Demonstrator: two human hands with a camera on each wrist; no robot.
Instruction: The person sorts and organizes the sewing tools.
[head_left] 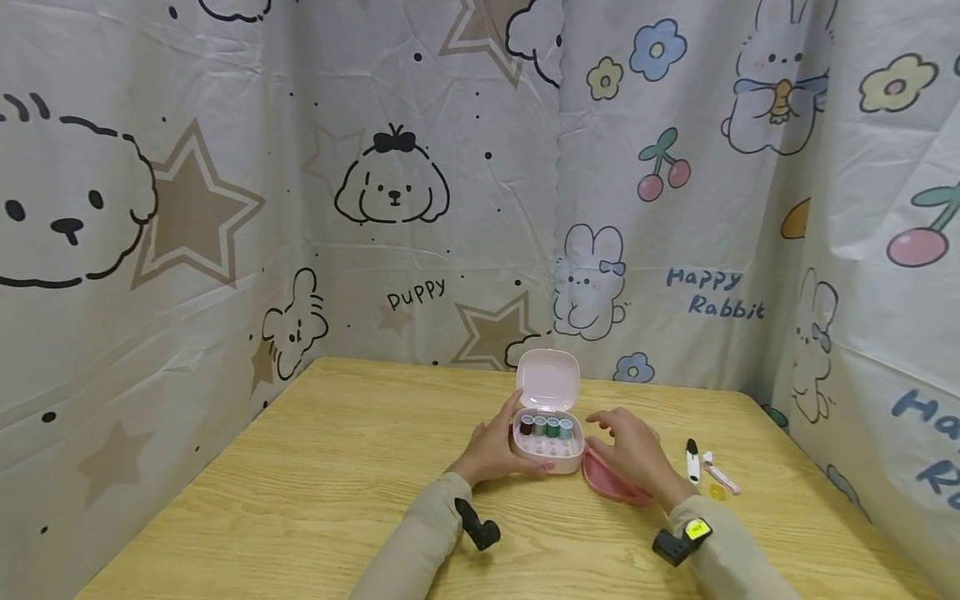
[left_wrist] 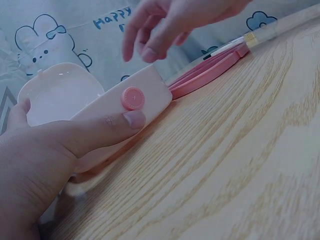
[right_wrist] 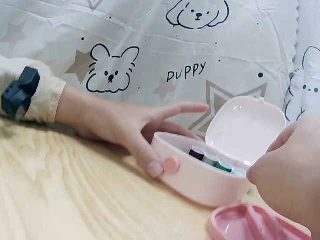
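A pale pink sewing box [head_left: 562,468] stands on the table with its hinged lid [head_left: 548,379] raised at the back. Inside, a row of thread spools [head_left: 546,427] in dark, grey-green, green and light blue sits toward the rear. My left hand [head_left: 491,450] holds the box by its left side, thumb on the front wall beside the round pink button [left_wrist: 133,98], fingers round the side. Just off the box's right side, my right hand [head_left: 636,454] hovers with loosely bent fingers and nothing visible in them. Below it lies a darker pink tray [right_wrist: 225,220] with dividers, partly hidden by that hand.
Right of the tray lie a white tool with a black tip [head_left: 692,465], a slim pink-and-white tool [head_left: 722,474] and a small yellow round item [head_left: 717,492]. Printed curtains [head_left: 420,250] stand behind the wooden table [head_left: 360,467] and along both sides.
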